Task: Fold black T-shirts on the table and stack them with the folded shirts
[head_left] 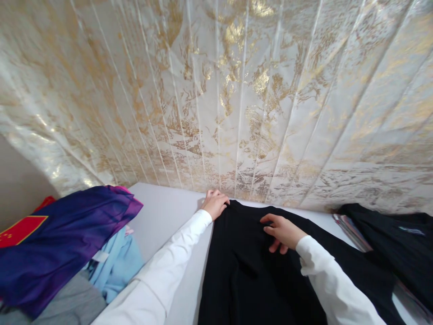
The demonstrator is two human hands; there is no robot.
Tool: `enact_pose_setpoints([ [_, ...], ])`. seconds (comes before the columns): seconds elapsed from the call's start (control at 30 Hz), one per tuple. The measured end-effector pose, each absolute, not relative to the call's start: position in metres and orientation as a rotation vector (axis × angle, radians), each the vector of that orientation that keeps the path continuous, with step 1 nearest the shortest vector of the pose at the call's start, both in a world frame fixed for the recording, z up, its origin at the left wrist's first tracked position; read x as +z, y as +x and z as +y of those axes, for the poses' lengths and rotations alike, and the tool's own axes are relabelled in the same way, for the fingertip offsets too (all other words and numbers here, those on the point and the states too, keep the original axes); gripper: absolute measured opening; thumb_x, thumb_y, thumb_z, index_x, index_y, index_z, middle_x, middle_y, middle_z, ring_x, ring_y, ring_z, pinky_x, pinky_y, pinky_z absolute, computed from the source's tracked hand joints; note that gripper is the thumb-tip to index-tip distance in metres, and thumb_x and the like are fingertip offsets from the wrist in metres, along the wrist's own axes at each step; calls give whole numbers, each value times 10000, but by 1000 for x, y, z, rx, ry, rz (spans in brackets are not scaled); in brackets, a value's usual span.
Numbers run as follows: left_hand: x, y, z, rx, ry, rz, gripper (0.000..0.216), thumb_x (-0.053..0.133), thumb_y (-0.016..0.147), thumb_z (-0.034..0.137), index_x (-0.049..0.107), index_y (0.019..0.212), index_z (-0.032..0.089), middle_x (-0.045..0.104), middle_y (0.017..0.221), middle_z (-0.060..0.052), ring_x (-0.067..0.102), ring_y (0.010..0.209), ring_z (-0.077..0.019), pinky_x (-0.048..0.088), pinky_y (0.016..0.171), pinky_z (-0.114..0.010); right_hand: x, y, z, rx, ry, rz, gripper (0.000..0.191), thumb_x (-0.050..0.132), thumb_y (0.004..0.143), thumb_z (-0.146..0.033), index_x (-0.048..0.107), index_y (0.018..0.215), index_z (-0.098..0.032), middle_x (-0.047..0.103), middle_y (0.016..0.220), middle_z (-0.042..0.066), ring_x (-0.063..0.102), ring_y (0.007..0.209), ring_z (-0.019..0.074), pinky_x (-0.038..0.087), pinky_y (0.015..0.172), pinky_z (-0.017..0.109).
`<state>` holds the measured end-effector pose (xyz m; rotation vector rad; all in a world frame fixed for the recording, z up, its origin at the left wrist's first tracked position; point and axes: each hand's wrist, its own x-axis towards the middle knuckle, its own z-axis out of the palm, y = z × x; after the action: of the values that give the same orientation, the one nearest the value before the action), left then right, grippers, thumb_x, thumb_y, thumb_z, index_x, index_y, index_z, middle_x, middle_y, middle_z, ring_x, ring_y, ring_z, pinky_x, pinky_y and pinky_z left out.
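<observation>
A black garment point(243, 243) lies spread on the white tabletop point(152, 203), its far edge close to the curtain; I cannot tell its exact kind. At its far left corner, my left hand point(215, 204) has its fingers closed on the fabric edge. Over the middle of the cloth is my right hand point(280, 232), fingers apart and bent, with nothing in them. Whether its lower fingers touch the fabric is unclear.
To the left are heaped clothes: a purple garment point(77, 230) with a red patch, a light blue one point(118, 262) and a grey one point(72, 302). Folded dark clothes point(399, 243) are stacked at right. A white-and-gold curtain point(216, 99) hangs behind the table.
</observation>
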<state>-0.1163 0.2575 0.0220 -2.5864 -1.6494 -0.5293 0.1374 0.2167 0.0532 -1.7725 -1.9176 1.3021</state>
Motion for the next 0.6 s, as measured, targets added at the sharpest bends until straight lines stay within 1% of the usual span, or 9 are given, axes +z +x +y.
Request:
enact_pose_setpoints([
  [0.13, 21, -110, 252, -500, -2552, -1645, 115, 538, 853, 150, 582, 924, 229, 621, 1003, -4, 431, 1052, -203, 224, 945, -391, 40, 133, 221, 1216, -1797, -1985, 335, 483, 832, -206, 429, 1163, -183, 516, 1226, 189, 659, 495, 128, 468, 334, 198],
  [0.2, 24, -109, 249, -469, -2535, -1662, 153, 524, 854, 131, 574, 967, 222, 608, 1027, -21, 434, 1057, -213, 242, 936, -394, 45, 129, 219, 1145, -1798, -2026, 356, 506, 813, -187, 448, 1164, -194, 487, 1269, 188, 648, 488, 115, 481, 366, 219],
  [0.27, 30, -107, 243, -432, -2525, -1672, 243, 532, 838, 108, 547, 1058, 208, 579, 1089, -49, 429, 1076, -228, 261, 928, -395, 55, 128, 212, 1039, -1811, -2071, 365, 532, 793, -182, 472, 1153, -187, 535, 1210, 172, 644, 503, 126, 489, 415, 248],
  [0.37, 48, -106, 225, -372, -2530, -1675, 377, 585, 792, 90, 498, 1148, 182, 533, 1148, -83, 418, 1095, -254, 280, 925, -397, 71, 130, 184, 752, -1778, -2139, 365, 549, 766, -178, 498, 1127, -187, 566, 1144, 136, 660, 697, 186, 495, 585, 297],
  [0.43, 63, -106, 199, -340, -2540, -1688, 346, 602, 783, 99, 507, 1109, 167, 529, 1117, -88, 428, 1072, -257, 307, 905, -383, 76, 132, 151, 538, -1648, -2267, 295, 536, 764, -201, 525, 1058, -215, 601, 1043, 82, 638, 777, 200, 465, 655, 298],
  [0.47, 70, -107, 180, -330, -2544, -1699, 299, 601, 788, 111, 516, 1070, 163, 530, 1089, -85, 438, 1050, -253, 326, 885, -370, 77, 134, 130, 486, -1565, -2352, 249, 523, 768, -220, 533, 1016, -236, 620, 952, 49, 630, 759, 195, 452, 648, 289],
  [0.5, 77, -107, 158, -324, -2545, -1713, 241, 594, 798, 126, 520, 1025, 162, 530, 1055, -78, 449, 1019, -246, 344, 859, -357, 76, 135, 108, 523, -1493, -2432, 213, 507, 774, -238, 534, 985, -257, 626, 845, 15, 624, 716, 185, 438, 622, 274],
  [0.53, 82, -107, 133, -323, -2555, -1725, 183, 587, 809, 144, 519, 977, 167, 530, 1016, -66, 460, 984, -236, 357, 834, -344, 75, 136, 86, 634, -1448, -2495, 201, 490, 781, -249, 529, 977, -275, 625, 764, -9, 620, 676, 177, 425, 590, 261],
  [0.6, 89, -107, 75, -320, -2616, -1719, 124, 590, 812, 161, 502, 892, 197, 525, 950, -22, 473, 925, -202, 372, 800, -305, 69, 136, 45, 896, -1407, -2558, 255, 475, 768, -229, 512, 1012, -294, 640, 716, -28, 622, 646, 166, 413, 575, 245],
])
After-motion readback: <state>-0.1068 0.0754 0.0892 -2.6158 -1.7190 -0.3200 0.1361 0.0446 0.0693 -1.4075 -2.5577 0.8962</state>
